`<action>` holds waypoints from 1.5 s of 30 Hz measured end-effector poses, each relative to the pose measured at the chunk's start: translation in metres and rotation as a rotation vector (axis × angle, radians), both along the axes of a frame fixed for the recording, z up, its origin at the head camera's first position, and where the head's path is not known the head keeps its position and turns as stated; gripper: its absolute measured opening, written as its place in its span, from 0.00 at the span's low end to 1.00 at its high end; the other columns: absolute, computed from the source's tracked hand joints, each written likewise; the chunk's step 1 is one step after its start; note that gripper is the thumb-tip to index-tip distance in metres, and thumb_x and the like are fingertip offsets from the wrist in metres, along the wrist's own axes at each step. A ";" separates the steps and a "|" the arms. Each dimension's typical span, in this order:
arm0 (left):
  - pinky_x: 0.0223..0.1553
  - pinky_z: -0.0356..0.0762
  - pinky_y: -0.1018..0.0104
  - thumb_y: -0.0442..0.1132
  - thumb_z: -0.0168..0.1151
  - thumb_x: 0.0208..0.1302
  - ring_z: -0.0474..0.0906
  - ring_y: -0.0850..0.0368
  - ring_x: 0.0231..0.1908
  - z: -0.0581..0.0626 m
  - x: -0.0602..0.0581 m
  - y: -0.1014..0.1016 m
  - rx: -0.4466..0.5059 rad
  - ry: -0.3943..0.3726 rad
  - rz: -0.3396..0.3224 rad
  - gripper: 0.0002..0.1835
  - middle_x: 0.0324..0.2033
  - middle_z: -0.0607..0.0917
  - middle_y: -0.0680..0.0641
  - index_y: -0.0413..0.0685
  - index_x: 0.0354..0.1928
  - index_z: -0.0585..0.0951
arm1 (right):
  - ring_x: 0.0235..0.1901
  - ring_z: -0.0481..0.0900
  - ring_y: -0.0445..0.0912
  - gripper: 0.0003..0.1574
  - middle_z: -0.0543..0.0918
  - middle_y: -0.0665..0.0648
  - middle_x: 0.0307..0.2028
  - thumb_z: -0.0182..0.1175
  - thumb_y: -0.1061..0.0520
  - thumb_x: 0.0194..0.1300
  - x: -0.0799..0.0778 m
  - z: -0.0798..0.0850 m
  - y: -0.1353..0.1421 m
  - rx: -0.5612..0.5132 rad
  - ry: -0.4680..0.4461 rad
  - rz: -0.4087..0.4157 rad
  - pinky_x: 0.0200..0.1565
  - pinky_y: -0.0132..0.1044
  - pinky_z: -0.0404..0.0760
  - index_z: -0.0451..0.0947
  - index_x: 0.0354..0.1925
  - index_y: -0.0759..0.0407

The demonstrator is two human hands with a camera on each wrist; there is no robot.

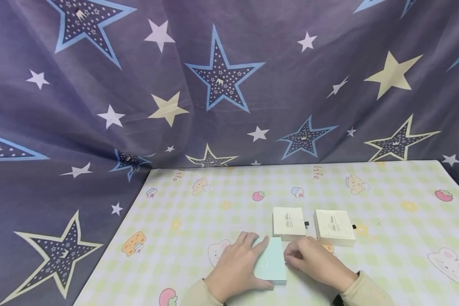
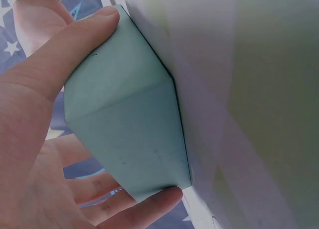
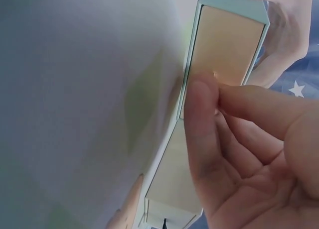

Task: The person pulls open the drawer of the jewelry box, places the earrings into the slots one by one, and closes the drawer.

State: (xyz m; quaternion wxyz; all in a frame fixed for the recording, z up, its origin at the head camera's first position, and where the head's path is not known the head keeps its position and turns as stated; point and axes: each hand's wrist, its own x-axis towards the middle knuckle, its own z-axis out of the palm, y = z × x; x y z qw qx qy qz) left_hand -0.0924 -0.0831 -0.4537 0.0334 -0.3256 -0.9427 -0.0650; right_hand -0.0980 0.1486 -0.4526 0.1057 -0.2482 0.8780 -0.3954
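Note:
A mint-green drawer box point(image 1: 270, 260) lies on the table at the front. My left hand point(image 1: 233, 265) grips it from the left, with the thumb at the near end and the fingers at the far end, as the left wrist view also shows. On the box's right side, the cream end of its inner drawer point(image 3: 227, 45) sits inside the green sleeve. There my right hand point(image 1: 315, 261) brings thumb and index finger together in a pinch at the middle of the drawer end. Whatever pull tab lies between these fingertips is hidden by them.
Two cream drawer boxes stand just behind: one point(image 1: 288, 221) beyond the green box, another point(image 1: 333, 225) farther right, each with a black tab on its right side. A checked cartoon tablecloth point(image 1: 199, 212) covers the table. A dark star-patterned curtain point(image 1: 222, 136) hangs behind.

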 end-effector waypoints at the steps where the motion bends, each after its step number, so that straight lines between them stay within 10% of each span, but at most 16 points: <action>1: 0.31 0.78 0.67 0.76 0.69 0.40 0.72 0.54 0.56 0.000 0.000 0.000 0.000 -0.001 -0.001 0.55 0.58 0.77 0.47 0.53 0.69 0.73 | 0.27 0.73 0.31 0.10 0.83 0.40 0.25 0.64 0.59 0.64 0.000 0.000 0.000 0.005 -0.001 0.001 0.34 0.30 0.77 0.85 0.28 0.46; 45: 0.37 0.80 0.66 0.75 0.71 0.37 0.71 0.54 0.55 0.001 -0.002 -0.002 0.012 0.011 -0.015 0.55 0.58 0.77 0.48 0.54 0.69 0.74 | 0.23 0.65 0.29 0.15 0.72 0.39 0.22 0.65 0.67 0.51 0.011 -0.006 0.056 0.096 0.150 -0.080 0.26 0.28 0.69 0.74 0.21 0.47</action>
